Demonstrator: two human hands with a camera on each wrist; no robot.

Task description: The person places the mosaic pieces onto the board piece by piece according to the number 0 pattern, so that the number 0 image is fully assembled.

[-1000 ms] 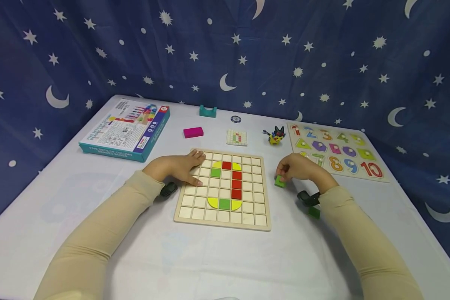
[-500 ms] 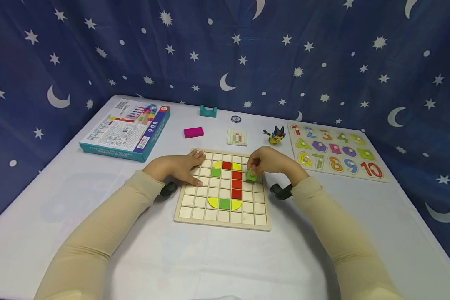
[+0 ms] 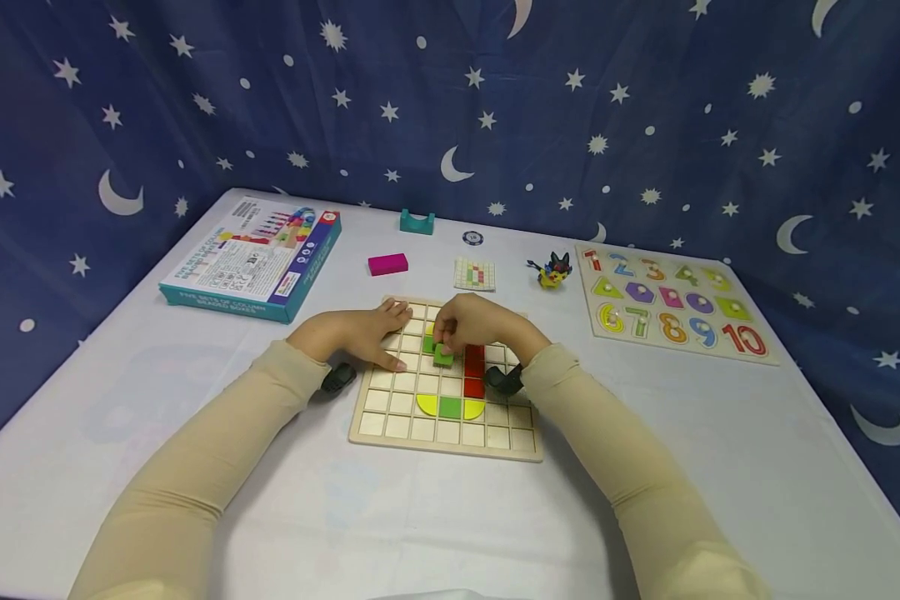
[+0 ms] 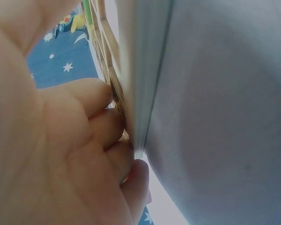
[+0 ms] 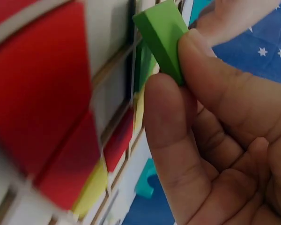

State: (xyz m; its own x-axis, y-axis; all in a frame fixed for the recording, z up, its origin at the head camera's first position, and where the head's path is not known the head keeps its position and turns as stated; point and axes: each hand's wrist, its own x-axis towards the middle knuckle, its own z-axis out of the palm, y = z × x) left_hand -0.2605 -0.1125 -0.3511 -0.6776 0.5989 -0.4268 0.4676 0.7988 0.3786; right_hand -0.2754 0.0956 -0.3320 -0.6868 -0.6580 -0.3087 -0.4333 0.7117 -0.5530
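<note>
A square wooden grid board [image 3: 360, 429] lies mid-table, with red squares [image 3: 474, 375], green squares [image 3: 450, 407] and yellow quarter-rounds [image 3: 427, 405] set in some of its cells. Between thumb and finger, my right hand [image 3: 476, 321] pinches a green square block [image 5: 166, 35] just over the board, beside a green square in the upper part. The right hand and wrist cover some of the upper pieces in the head view. My left hand [image 3: 363, 333] rests with spread fingers on the board's left edge; in the left wrist view its fingers [image 4: 114, 124] lie along the rim.
Behind the board are a magenta block [image 3: 387, 264], a small pattern card [image 3: 474, 274], a round chip [image 3: 472, 238], a teal arched block [image 3: 417, 222] and a toy figure [image 3: 552, 271]. A boxed toy set [image 3: 251, 258] lies left, a number puzzle [image 3: 675, 304] right.
My right hand has carried the green block left from the table beside the board to over its upper middle. The left hand has stayed in place.
</note>
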